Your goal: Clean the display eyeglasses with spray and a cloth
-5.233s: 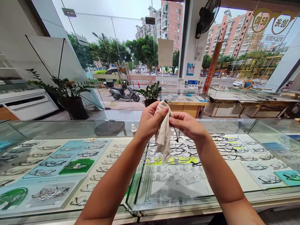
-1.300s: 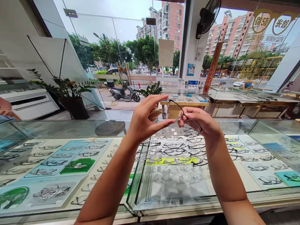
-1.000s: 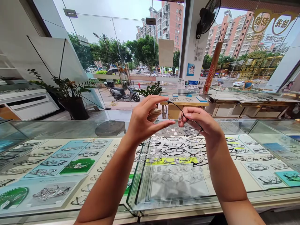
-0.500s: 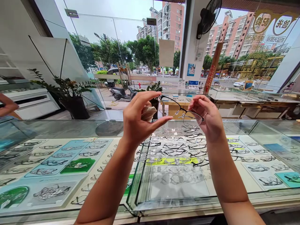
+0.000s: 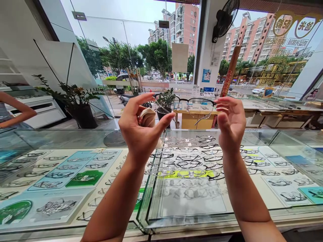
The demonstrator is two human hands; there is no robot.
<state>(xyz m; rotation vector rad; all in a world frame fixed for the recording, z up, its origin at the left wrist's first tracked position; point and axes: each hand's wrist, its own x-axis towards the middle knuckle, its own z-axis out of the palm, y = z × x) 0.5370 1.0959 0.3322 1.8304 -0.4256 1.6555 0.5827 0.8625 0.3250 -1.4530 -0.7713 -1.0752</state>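
A pair of eyeglasses [image 5: 185, 99] with a dark upper rim is held up level above the glass counter, lenses facing me. My left hand [image 5: 136, 129] pinches its left end with the fingertips, the thumb stretched out below the left lens. A crumpled beige cloth [image 5: 148, 117] is tucked in the same palm under the curled fingers. At the other end, my right hand [image 5: 233, 126] grips the right hinge area; part of that grip is hidden behind the thumb. One temple arm hangs slanting below the right lens.
Below my hands, a glass display case [image 5: 193, 198] holds rows of spectacle frames. Potted plants [image 5: 82, 116] stand beyond it. Another person's bent arm [image 5: 19, 122] shows at the left edge. A wall fan [image 5: 224, 22] hangs by the window, and a wooden counter [image 5: 190, 120] stands behind.
The eyeglasses have turned from tilted to level and risen slightly. My left hand has shifted left, my right hand a little right and up. The other person's arm shows more at the left.
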